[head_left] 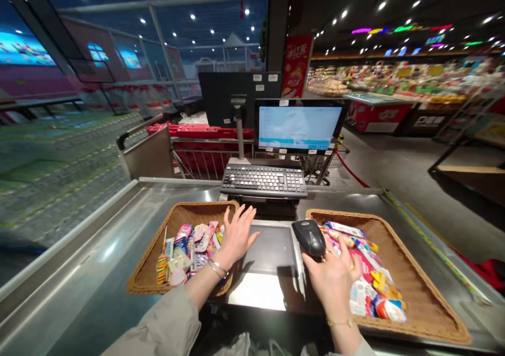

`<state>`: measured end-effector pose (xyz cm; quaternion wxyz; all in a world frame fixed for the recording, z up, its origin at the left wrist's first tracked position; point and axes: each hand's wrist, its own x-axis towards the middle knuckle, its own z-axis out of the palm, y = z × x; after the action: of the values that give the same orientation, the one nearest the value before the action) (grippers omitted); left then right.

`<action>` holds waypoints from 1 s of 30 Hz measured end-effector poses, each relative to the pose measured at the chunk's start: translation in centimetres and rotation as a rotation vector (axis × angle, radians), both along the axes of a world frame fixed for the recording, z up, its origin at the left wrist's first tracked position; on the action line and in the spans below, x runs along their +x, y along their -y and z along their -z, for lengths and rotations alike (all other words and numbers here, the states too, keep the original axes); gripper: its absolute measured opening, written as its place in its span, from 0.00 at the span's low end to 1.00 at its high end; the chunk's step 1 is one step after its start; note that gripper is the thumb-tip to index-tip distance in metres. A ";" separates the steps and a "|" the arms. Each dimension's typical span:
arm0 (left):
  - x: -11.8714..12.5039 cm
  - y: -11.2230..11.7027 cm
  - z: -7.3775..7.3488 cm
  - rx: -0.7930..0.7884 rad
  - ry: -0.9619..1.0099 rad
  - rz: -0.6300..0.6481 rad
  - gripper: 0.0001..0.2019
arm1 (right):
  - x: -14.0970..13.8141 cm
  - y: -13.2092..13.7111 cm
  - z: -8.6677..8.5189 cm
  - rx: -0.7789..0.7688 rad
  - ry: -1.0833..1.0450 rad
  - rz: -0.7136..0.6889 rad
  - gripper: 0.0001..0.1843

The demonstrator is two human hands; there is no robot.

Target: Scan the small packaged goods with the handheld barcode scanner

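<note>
My left hand (240, 235) is open, its fingers spread, over the right edge of a wicker basket (148, 256) of small colourful packets (197, 245). Nothing is in its grasp. On the right, a black handheld barcode scanner (310, 237) has its head toward the middle of the counter. My right hand (333, 277) is at its back end, thumb and forefinger around it; the handle is hidden behind the hand. The other fingers reach over a second wicker basket (426, 293), which holds more packets (366, 261) and an orange-and-white item (390, 309).
Between the baskets lies a dark flat panel (272, 248) set into the metal counter (98, 266). Behind it stand a keyboard (264, 181), a lit monitor (299, 127) and a second screen's dark back (221, 101). Shopping carts (205, 156) are beyond.
</note>
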<state>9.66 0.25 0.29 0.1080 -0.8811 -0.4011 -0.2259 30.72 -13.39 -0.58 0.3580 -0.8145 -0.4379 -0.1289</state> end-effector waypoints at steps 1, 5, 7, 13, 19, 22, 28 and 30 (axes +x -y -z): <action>-1.1 -0.1 0.2 -0.008 0.002 -0.022 0.30 | -0.6 -0.4 0.1 -0.016 0.010 -0.024 0.19; -5.6 -1.1 1.2 -0.068 -0.015 -0.130 0.28 | -2.7 -1.7 0.6 -0.078 0.030 -0.118 0.18; -7.7 -1.8 2.0 -0.102 -0.036 -0.181 0.28 | -3.6 -2.2 0.9 -0.111 0.022 -0.162 0.17; -12.6 -4.1 4.5 -0.251 -0.138 -0.336 0.24 | -5.4 -3.7 2.4 -0.114 0.059 -0.220 0.17; -13.8 -5.4 6.0 -0.366 -0.275 -0.410 0.23 | -6.6 -5.0 3.1 -0.148 0.057 -0.243 0.16; -13.6 -5.9 6.9 -0.416 -0.305 -0.423 0.19 | -7.0 -5.4 3.3 -0.158 0.070 -0.257 0.15; -13.0 -6.9 8.7 -0.510 -0.353 -0.483 0.19 | -7.2 -5.8 3.9 -0.169 0.076 -0.268 0.15; -12.7 -7.4 9.1 -0.528 -0.357 -0.506 0.19 | -7.1 -5.9 4.0 -0.177 0.073 -0.263 0.15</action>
<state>-3.09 7.63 -8.80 -0.0018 -0.7774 -0.6245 0.0752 23.66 -7.48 -4.59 0.2824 -0.7732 -0.5633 -0.0712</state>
